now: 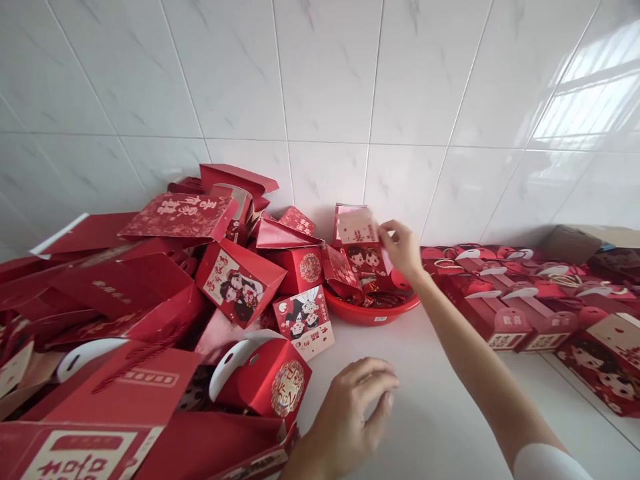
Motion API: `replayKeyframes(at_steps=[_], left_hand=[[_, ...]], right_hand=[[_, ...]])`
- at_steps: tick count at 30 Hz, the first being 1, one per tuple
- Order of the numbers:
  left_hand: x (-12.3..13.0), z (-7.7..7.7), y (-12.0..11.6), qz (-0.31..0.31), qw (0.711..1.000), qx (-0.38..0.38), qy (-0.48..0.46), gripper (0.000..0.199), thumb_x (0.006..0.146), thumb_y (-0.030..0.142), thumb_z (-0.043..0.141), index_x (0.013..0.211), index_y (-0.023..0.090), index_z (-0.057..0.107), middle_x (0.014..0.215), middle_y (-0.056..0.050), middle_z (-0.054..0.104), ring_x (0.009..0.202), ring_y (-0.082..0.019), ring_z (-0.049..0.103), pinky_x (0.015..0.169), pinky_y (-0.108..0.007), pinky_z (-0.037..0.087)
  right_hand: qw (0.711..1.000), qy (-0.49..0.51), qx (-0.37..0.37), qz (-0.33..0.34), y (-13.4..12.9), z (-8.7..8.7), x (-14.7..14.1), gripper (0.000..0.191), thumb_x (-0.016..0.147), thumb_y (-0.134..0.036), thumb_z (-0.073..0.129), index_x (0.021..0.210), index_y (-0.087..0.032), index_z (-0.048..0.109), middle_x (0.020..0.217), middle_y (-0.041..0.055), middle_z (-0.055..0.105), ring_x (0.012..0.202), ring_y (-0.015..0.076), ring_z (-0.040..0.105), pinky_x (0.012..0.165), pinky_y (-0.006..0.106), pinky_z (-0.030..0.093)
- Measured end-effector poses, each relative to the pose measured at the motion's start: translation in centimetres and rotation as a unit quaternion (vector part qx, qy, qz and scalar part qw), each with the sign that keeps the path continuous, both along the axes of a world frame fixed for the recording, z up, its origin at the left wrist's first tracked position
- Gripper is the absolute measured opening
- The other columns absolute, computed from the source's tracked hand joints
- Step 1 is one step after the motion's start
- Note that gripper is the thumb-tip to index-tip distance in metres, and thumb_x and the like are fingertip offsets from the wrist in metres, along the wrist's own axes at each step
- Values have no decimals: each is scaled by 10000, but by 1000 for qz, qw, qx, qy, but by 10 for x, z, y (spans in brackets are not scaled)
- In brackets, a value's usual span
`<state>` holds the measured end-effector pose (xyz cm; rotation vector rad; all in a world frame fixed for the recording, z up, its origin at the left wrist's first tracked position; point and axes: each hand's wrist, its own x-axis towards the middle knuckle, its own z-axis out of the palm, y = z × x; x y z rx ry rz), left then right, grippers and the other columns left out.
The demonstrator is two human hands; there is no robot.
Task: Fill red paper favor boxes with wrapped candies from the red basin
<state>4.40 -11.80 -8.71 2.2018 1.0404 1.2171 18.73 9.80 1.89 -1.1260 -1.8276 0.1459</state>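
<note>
My right hand (403,250) reaches over a red plastic basin (345,311) and pinches the edge of a red and cream gift box (367,263) with a cartoon couple on its side. The box's cream upper panel is slightly blurred, and part of its right side lies behind my fingers. Above the white surface in front of the basin, my left hand (355,407) is empty, its fingers loosely bent and the thumb apart. To its left lies a red box with a round gold emblem (287,387), close to the wrist. Small dark red items (377,300) lie in the basin, too small to name.
A big heap of red gift boxes and bags (150,280) fills the left side. Closed red boxes with handles (500,300) stand in rows on the right, a cardboard box (575,237) behind them. A tiled wall (325,73) rises at the back.
</note>
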Motion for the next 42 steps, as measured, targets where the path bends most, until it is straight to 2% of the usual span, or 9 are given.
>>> replayKeyframes(at_steps=[4,8,13,18,20,24,28,32,42], left_hand=[[-4,0,-1,122,988,50,-76,276,960,176,570,1214,255,642,1322,-103,629,1259,-243,597,1035,-383,527],[-10,-2,-1,234,947,73,-210,365,967,220,596,1328,269,569,1509,-116,468,1374,-280,498,1092,-438,487],[-13,-2,2,218,950,34,-219,241,993,240,572,1218,286,645,1339,-65,614,1253,-222,593,999,-324,536],[-11,-3,6,213,960,1,-182,179,1007,240,547,1127,263,678,1134,-37,729,1044,-167,687,857,-231,559],[-11,-3,6,240,952,-2,-190,212,999,245,562,1192,264,646,1158,-36,730,1049,-162,693,839,-214,559],[-10,1,5,218,958,19,-186,120,993,218,543,1015,244,658,1037,-20,722,987,-155,689,803,-201,543],[-6,6,3,147,977,-4,-157,183,990,186,517,917,241,675,934,-1,716,923,-142,688,802,-191,526],[-2,8,2,134,978,-43,-152,186,985,207,532,1027,255,707,978,-12,743,954,-151,708,826,-191,534],[-4,5,1,138,976,-72,-154,179,984,272,547,1030,265,721,1014,-23,755,996,-172,714,850,-199,541]], right_hand=[[964,199,-44,173,-43,8,49,230,903,-422,646,880,-194,642,747,7,642,559,121,534,518,239,435],[923,189,-171,288,-92,-30,67,289,893,-478,690,862,-192,662,814,40,696,689,160,638,575,243,495],[868,183,-287,362,-119,-95,54,365,915,-550,642,916,-185,645,863,67,708,767,184,657,682,290,536],[883,61,-256,389,-107,-91,58,190,924,-354,632,987,-183,685,902,65,723,797,185,677,762,315,548],[915,39,-204,345,-92,-79,65,181,919,-293,588,1028,-192,691,886,57,726,766,187,685,742,318,549],[992,-52,-63,92,-50,-61,72,223,861,-237,576,1055,-210,681,1066,89,720,962,258,670,854,385,528],[951,-273,-110,-91,-11,-53,65,548,770,-223,699,1302,-183,576,1315,157,626,1188,346,565,960,449,458],[913,-352,-151,-139,9,-51,55,435,831,-190,652,1260,-184,587,1250,144,657,1155,315,579,927,393,441],[928,-263,-173,-198,48,-39,31,255,992,-334,522,1155,-174,636,1202,158,669,1026,293,667,762,336,478]])
